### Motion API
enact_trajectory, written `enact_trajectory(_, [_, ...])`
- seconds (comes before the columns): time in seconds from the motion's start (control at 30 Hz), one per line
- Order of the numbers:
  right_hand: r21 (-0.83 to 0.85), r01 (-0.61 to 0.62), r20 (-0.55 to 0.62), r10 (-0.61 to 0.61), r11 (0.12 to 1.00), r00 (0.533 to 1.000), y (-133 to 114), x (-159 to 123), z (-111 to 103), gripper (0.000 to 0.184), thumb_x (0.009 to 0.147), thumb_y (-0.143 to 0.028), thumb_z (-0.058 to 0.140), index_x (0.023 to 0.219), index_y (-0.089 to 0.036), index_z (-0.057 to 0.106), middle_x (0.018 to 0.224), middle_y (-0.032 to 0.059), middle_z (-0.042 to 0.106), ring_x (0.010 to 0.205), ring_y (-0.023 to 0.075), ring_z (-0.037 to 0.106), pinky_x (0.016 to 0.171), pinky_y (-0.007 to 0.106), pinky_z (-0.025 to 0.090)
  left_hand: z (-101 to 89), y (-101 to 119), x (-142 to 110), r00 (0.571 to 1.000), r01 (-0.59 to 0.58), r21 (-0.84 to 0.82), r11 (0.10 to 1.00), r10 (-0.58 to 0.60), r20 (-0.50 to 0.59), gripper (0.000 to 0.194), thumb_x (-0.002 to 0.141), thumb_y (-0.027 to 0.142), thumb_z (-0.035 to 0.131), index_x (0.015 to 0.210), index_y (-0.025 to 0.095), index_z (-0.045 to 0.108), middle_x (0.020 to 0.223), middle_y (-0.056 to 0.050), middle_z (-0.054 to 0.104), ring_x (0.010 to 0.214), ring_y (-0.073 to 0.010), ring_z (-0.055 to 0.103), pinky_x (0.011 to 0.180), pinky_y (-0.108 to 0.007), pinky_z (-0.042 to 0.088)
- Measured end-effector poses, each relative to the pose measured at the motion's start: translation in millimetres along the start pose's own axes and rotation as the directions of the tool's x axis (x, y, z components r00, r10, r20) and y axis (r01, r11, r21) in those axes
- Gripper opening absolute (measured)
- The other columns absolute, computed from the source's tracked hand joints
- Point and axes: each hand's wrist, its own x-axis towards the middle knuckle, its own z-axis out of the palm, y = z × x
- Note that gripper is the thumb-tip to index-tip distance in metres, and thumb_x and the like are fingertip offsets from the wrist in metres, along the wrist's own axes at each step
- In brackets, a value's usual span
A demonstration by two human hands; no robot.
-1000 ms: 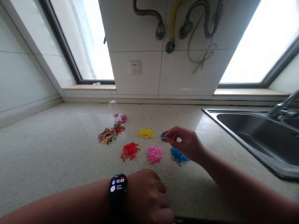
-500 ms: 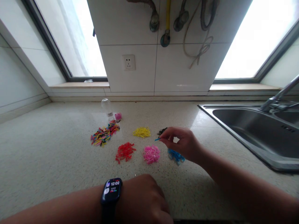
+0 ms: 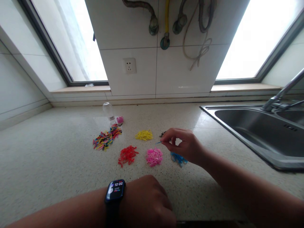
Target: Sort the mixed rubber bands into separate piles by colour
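Blue band (image 3: 158,142) nearer, in fingertip grip (image 3: 190,144)

Right of centre, the right hand (image 3: 181,144) hides part of the black bands (image 3: 162,134) and of the blue bands (image 3: 178,158). The sink (image 3: 251,134) runs off the right edge. Lower left, the watch (image 3: 115,190) shows lettering (under the time) too small to read.

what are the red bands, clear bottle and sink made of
Red bands: probably rubber or silicone, slightly shiny, curling in a loose heap.
Clear bottle: likely plastic, glossy and see-through, though glass is possible.
Sink: apparently stainless steel, with a satin grey metallic sheen.
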Motion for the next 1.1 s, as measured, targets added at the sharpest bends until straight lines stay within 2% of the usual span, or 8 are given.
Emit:
enact_trajectory(0.47, [-0.042, 0.05, 0.009, -0.05, 0.998, 0.999, -5, 2, -3, 0.009, 0.084, -0.009, 0.065, 0.087, -0.018, 0.066, 0.083, 0.0026, 0.068, 0.067, 0.0093, 0.059, 0.058, 0.022, 0.05, 1.6, -1, 1, 1.0, 0.007, -0.003, 1.0, -0.007, -0.005, 0.035, 0.098, 0.033, 0.05, 0.066, 0.02, 0.046, 0.06, 0.004, 0.056, 0.057, -0.0122, 0.049, 0.05, -0.03, 0.031])
enact_trajectory(0.8, [-0.064, 0.054, -0.01, -0.055, 0.996, 0.998, -8, 2, -5, 0.006, 0.084, -0.013, 0.065, 0.086, -0.019, 0.063, 0.082, 0.0015, 0.064, 0.065, 0.0093, 0.056, 0.057, 0.024, 0.049, 1.7, -1, 0, 1.0, 0.012, -0.016, 1.0, -0.013, -0.023, 0.038, 0.098, 0.038, 0.05, 0.065, 0.02, 0.049, 0.058, 0.003, 0.056, 0.055, -0.0121, 0.049, 0.049, -0.03, 0.03])
enact_trajectory(0.97, [-0.084, 0.057, -0.038, -0.06, 0.995, 0.997, -9, 2, -6, 0.005, 0.084, -0.016, 0.066, 0.085, -0.019, 0.063, 0.079, 0.0007, 0.064, 0.063, 0.0093, 0.056, 0.055, 0.024, 0.049, 0.9, 1, 1, 1.0, 0.011, -0.002, 1.0, -0.011, -0.017, 0.038, 0.099, 0.036, 0.049, 0.064, 0.02, 0.047, 0.058, 0.003, 0.057, 0.055, -0.0121, 0.048, 0.049, -0.03, 0.03])
enact_trajectory(1.1, [-0.106, 0.053, -0.045, -0.058, 0.993, 0.997, -12, 2, -6, 0.004, 0.084, -0.017, 0.067, 0.084, -0.02, 0.064, 0.076, 0.0002, 0.064, 0.061, 0.0094, 0.056, 0.055, 0.024, 0.048, 1.2, 1, 2, 1.0, 0.014, 0.004, 1.0, -0.014, -0.027, 0.04, 0.097, 0.039, 0.054, 0.063, 0.019, 0.046, 0.058, 0.003, 0.057, 0.054, -0.0116, 0.048, 0.047, -0.03, 0.029])
